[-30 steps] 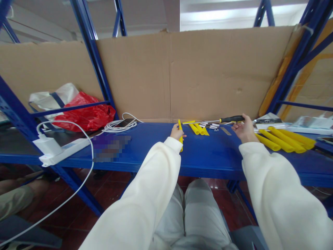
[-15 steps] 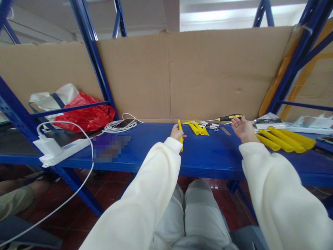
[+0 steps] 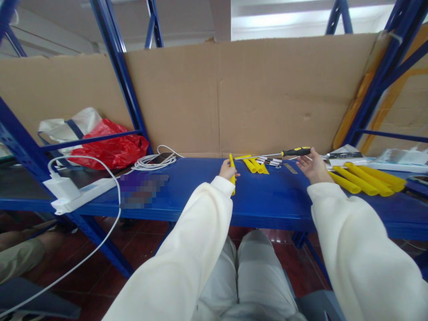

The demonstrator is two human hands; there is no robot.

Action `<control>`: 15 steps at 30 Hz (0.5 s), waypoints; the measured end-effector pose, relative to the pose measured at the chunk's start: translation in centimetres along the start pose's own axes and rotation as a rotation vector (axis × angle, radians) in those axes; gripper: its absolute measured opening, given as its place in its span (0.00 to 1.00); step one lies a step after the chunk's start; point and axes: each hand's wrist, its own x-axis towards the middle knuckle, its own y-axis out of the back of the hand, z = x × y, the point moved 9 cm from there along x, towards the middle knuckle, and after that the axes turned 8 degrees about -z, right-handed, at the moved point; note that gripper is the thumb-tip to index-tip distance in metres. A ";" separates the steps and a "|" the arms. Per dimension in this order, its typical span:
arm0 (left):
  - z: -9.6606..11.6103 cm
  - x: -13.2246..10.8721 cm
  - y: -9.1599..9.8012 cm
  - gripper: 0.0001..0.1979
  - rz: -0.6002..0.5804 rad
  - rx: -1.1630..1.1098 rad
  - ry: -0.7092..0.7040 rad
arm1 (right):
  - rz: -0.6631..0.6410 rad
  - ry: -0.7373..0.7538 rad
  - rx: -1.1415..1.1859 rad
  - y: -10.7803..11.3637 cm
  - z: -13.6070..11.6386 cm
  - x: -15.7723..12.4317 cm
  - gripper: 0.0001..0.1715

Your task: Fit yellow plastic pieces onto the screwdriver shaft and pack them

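Note:
My left hand (image 3: 227, 170) is closed round a thin yellow piece (image 3: 232, 182) held upright above the blue table. In my right hand (image 3: 313, 168) is the black-and-yellow handle of a screwdriver (image 3: 294, 152), gripped near its end with the fingers partly curled. The long metal shaft points left, its tip close to the yellow piece; whether they touch I cannot tell. Behind and below the shaft lie several short yellow tubes (image 3: 256, 166) and small black-and-white parts (image 3: 269, 162). A flat metal strip (image 3: 290, 168) rests left of my right hand.
Several yellow tubes (image 3: 363, 179) lie right of my right hand on the blue table (image 3: 274, 196). A white power strip (image 3: 83, 196), coiled white cable (image 3: 150, 163) and red plastic bag (image 3: 112, 145) are at left. A cardboard panel (image 3: 267, 98) stands behind, between blue posts.
My right hand's fingers have shifted slightly round the screwdriver handle, which looks turned a little. My left hand and the yellow piece stay in place.

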 end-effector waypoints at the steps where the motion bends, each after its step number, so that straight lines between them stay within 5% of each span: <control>1: 0.0 0.0 0.0 0.37 0.000 0.000 0.000 | -0.009 0.005 0.006 0.0 0.1 0.1 0.16; 9: 0.2 -0.4 0.0 0.40 -0.001 -0.005 0.012 | 0.018 0.041 0.104 0.1 0.6 0.4 0.11; 15: 0.2 -0.4 -0.1 0.39 -0.009 0.006 0.010 | 0.013 0.030 0.116 -0.7 0.2 -0.3 0.18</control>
